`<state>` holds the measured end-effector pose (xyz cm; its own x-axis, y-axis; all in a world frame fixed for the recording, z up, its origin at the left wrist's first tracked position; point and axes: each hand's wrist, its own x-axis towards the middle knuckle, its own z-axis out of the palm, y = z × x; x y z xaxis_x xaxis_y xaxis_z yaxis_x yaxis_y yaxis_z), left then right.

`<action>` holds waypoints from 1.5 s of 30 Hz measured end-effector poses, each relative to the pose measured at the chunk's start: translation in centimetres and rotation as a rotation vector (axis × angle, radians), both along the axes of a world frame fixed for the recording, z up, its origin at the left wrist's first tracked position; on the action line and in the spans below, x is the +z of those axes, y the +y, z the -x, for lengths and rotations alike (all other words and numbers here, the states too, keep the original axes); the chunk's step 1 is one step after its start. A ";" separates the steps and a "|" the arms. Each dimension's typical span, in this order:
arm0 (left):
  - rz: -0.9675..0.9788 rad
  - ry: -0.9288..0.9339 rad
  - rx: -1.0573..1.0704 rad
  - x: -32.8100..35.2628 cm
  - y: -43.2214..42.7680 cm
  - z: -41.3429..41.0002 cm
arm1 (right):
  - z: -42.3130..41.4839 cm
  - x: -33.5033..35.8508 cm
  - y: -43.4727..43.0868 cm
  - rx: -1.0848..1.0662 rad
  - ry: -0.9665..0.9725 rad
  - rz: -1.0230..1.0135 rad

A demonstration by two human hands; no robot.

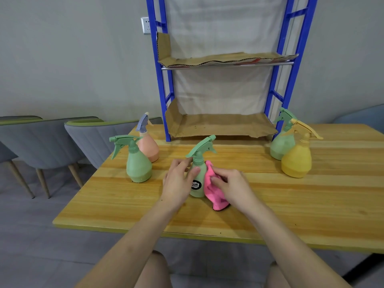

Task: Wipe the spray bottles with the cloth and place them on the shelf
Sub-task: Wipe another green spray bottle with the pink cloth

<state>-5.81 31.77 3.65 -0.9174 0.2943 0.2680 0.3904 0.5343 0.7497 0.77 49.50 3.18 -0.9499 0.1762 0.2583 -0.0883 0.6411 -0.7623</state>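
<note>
Left hand point(178, 183) curls round a matte green pear-shaped plastic spray bottle point(199, 179) on the grained wooden table point(291, 204); right hand point(230, 186) pinches a fluffy pink cloth point(214, 194) against its side. Beyond both, a blue metal shelf point(166, 100) lined with creased cardboard.

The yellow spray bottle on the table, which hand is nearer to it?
Right. The right hand, holding the pink cloth, is left of the yellow spray bottle; the left hand grips the middle green spray bottle, farther away.

Left grip point(178, 183) curled round green bottle point(199, 193), right grip point(230, 188) pinching pink cloth point(213, 195), forearms extended
</note>
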 end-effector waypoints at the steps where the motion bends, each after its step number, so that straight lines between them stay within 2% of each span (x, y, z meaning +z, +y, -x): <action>1: 0.007 0.014 -0.002 0.0 -0.1 0.0 | 0.2 0.4 -0.5 -0.006 0.037 0.001; 4: 0.016 0.021 -0.033 0.4 -0.4 -0.2 | 0.7 0.4 -1.5 0.018 0.050 0.041; 9: 0.027 0.052 0.044 0.4 0.4 -0.4 | -0.2 -0.9 -0.1 0.064 -0.121 -0.038; 12: 0.002 0.053 0.075 0.9 0.9 -0.2 | -0.3 -0.8 -0.2 0.058 -0.132 -0.031; 14: -0.195 -0.065 0.051 1.6 0.6 -0.2 | -0.5 -0.4 -0.1 0.018 -0.046 0.051; 16: -0.495 -0.235 0.049 2.9 0.1 -0.4 | -1.0 0.6 0.1 -0.039 0.045 0.235; 19: -0.816 -0.400 0.069 5.0 0.2 -0.7 | -1.6 1.9 -0.4 -0.052 0.228 0.470; 21: -0.988 -0.477 0.061 5.9 0.9 -0.8 | -1.8 2.6 -1.3 -0.037 0.342 0.478; 24: -1.159 -0.528 0.079 6.8 2.6 -1.0 | -1.6 3.0 -2.6 -0.008 0.488 0.284; 27: -1.119 -0.490 0.157 7.5 4.2 -1.7 | -1.2 2.9 -3.5 -0.009 0.517 0.125; 29: -1.046 -0.423 0.175 7.8 4.7 -2.3 | -1.0 3.0 -3.8 -0.046 0.463 0.146; 30: -1.026 -0.380 0.163 7.9 4.8 -2.5 | -1.0 3.3 -3.9 -0.055 0.407 0.235; 33: -0.987 -0.290 0.100 8.0 5.0 -3.2 | -1.1 4.5 -3.9 -0.040 0.280 0.690; 35: -0.944 -0.247 0.101 8.3 5.1 -3.5 | -1.2 4.5 -3.9 -0.045 0.282 0.783; 37: -0.924 -0.257 0.119 8.5 5.3 -3.4 | -1.7 4.1 -4.6 -0.022 0.331 0.661; 40: -0.942 -0.299 0.156 7.9 5.2 -2.8 | -1.9 2.1 -5.1 -0.026 0.528 0.237; 41: -0.955 -0.314 0.154 7.7 5.1 -3.0 | -1.9 1.5 -5.1 -0.024 0.587 0.157; 43: -0.953 -0.320 0.127 7.4 5.0 -3.1 | -1.9 0.8 -4.8 -0.011 0.602 0.138; 45: -0.952 -0.313 0.136 7.1 4.8 -3.1 | -2.3 0.6 -4.5 0.050 0.527 0.218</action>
